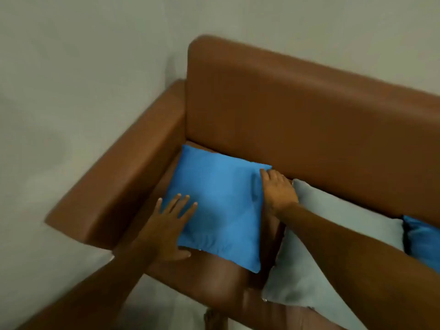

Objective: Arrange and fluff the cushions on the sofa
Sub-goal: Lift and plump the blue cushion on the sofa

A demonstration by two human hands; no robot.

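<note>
While the blue cushion lies on the sofa seat, we press our left hand flat, fingers spread; our right hand clamps its right edge.

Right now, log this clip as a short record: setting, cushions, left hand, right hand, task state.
setting: brown sofa in a wall corner
cushions: blue cushion flat on the seat by the armrest; grey cushion beside it; second blue cushion at frame edge
left hand: fingers spread, flat on blue cushion's near-left edge
right hand: on its far-right corner
task state: blue cushion not yet stood against backrest
</note>
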